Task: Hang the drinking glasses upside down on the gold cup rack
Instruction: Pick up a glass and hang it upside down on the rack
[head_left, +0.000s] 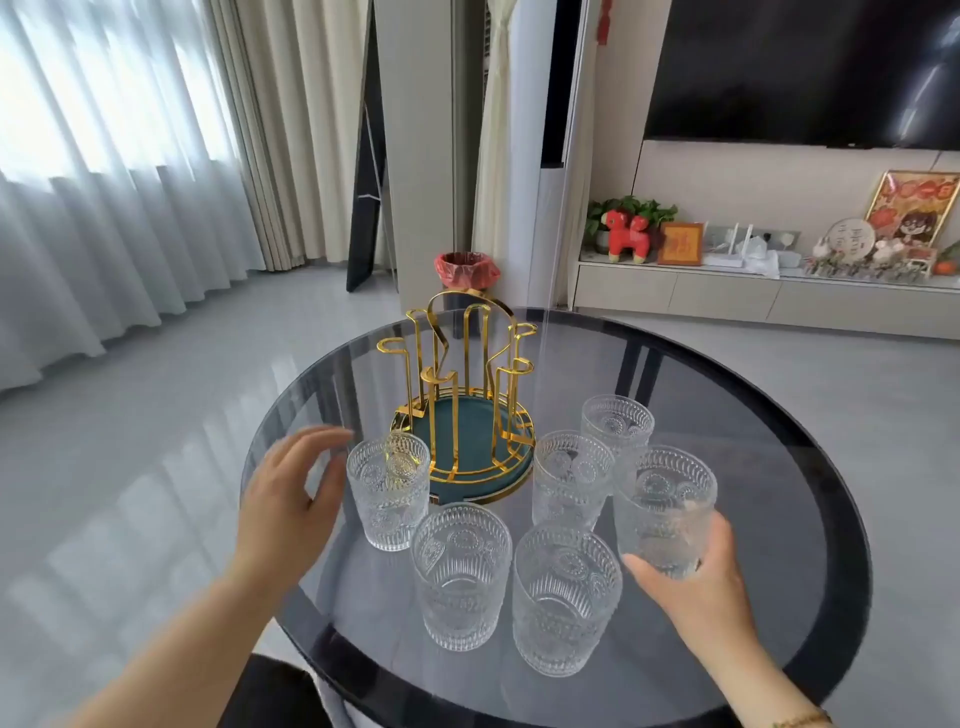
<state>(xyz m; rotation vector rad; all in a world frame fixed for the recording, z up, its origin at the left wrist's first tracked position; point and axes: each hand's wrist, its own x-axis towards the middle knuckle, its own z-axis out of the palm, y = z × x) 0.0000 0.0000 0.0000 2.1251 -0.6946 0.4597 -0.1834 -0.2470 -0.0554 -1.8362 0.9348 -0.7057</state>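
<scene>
The gold cup rack (460, 364) with a dark green round base stands bare at the middle of the round smoked-glass table (779, 467). Several embossed clear glasses stand upright around its near side. My right hand (696, 587) grips the lower part of the rightmost glass (665, 504), which is upright and seems slightly raised. My left hand (291, 493) is open, fingers spread, just left of the leftmost glass (388, 493), not touching it. Two glasses (460, 571) (563, 597) stand nearest me, two more (571, 480) (616, 426) behind them.
A bin with a pink liner (464, 270) stands on the floor beyond the table. A low TV cabinet (727, 296) with ornaments runs along the right wall. Curtains hang at the left. Grey floor surrounds the table.
</scene>
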